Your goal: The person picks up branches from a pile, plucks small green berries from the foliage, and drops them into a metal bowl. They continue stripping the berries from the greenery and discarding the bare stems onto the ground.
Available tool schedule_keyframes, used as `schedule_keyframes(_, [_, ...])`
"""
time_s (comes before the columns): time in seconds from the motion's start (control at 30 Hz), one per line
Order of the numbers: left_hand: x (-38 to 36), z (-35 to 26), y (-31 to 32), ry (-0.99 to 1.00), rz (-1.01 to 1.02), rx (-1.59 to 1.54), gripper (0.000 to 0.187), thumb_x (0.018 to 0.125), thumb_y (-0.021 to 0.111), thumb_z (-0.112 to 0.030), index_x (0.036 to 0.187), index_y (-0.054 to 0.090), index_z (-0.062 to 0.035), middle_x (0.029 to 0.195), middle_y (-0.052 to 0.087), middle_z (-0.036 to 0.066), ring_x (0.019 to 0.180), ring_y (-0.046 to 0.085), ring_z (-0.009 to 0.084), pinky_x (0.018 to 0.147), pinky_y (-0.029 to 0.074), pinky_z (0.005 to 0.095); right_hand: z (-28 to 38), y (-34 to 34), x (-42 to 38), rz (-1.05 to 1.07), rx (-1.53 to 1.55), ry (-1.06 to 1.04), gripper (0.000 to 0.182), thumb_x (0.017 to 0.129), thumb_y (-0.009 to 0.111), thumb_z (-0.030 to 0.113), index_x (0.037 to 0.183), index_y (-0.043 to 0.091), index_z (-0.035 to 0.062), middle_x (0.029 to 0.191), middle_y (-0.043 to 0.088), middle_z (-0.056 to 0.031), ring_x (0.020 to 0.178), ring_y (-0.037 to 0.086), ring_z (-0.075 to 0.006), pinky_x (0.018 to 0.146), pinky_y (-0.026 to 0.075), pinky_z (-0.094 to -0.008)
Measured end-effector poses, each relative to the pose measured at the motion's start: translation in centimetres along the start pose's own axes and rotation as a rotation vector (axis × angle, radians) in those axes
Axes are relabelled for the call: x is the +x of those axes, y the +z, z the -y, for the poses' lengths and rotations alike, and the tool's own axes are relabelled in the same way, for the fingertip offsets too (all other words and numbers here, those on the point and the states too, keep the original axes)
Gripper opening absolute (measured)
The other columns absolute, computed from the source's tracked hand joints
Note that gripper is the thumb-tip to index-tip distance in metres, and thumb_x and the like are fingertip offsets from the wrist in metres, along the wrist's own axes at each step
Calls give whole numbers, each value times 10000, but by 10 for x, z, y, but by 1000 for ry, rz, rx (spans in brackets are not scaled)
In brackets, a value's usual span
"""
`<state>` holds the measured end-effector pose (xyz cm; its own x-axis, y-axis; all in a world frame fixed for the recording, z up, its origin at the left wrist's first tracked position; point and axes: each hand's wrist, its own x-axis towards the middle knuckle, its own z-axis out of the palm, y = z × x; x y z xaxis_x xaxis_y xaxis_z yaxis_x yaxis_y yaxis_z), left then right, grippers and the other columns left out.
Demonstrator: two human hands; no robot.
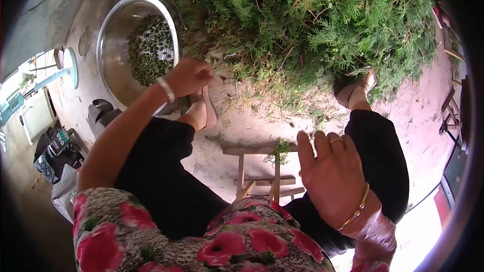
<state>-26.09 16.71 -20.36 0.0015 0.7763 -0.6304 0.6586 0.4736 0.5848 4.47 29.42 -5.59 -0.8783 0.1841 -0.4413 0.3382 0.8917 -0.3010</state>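
Note:
My left hand, with a pale bracelet at the wrist, is closed with its fingers curled at the right rim of a large metal basin. I cannot tell what its fingers hold. Many small green cones lie in the basin. In front of my right thigh, my right hand is closed, its back turned up, with a ring and a gold bracelet. Beside its index finger shows a small green conifer sprig, overlapping the wooden stool behind; the thumb is hidden.
A big heap of leafy conifer branches fills the far side, near both feet. Bits of greenery litter the pale ground. Dark bags lie at the left, near a pale blue round-based stand. Wooden furniture stands at the right.

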Motion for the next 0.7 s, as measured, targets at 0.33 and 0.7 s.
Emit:
schedule_keyframes(0.33, [110, 12, 184, -318, -677, -17, 711, 694, 709, -115, 1332, 399, -67, 1237, 476, 269, 1049, 538, 417, 817, 502, 436, 2, -13, -1, 70, 177, -76, 390, 753, 563, 78, 1121, 555, -49, 997, 567, -219, 888, 570, -327, 782, 464, -423])
schedule_keyframes(0.7, [85, -34, 298, 182, -10, 647, 589, 752, 629, 7, 1301, 444, -98, 1442, 334, 121, 1331, 331, 272, 963, 480, 359, 6, -12, -4, 6, 209, -56, 326, 778, 575, 104, 1078, 585, -24, 991, 590, -220, 909, 579, -324, 807, 475, -442])
